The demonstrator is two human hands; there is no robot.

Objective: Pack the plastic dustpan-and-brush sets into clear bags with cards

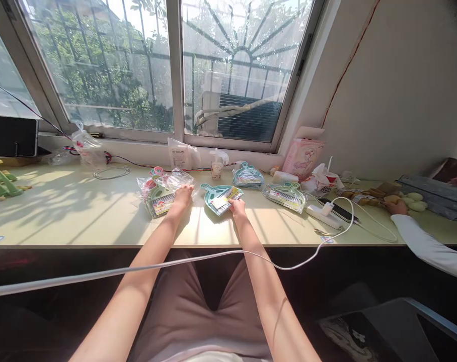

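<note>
My left hand (183,195) is closed on clear plastic wrap (181,178) beside a wrapped pile of green and pink dustpan-shaped items (159,197). Between my hands lies a teal dustpan-shaped item (212,193) with a yellow and white label card (227,197) across it. At its right edge my right hand (236,206) pinches the card and the item's edge. Farther right on the table are a wrapped teal set (247,176) and a wrapped green set (288,196).
A white cable (228,254) crosses in front of the table (81,216) to a power strip (324,216). A phone (337,209), pink box (303,156) and cup (216,168) stand around. Another person's hand (396,206) touches plush items at right.
</note>
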